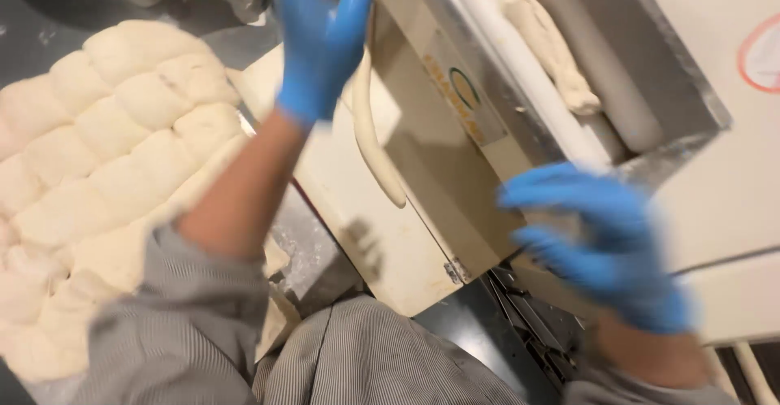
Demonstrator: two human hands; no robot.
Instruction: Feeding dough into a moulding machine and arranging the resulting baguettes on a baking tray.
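The left hand [321, 39], in a blue glove, grips the upper end of a long rope of dough [370, 133], which hangs down in front of the beige sloping panel of a dough-rolling machine [422, 210]. The right hand [605, 242], also in a blue glove, is blurred; its fingers are spread and hold nothing, just below the machine's white roller [520, 68]. Another piece of dough [548, 43] lies between the rollers at the top. On the person's left sits a large mass of portioned dough lumps [106, 169], pressed against each other.
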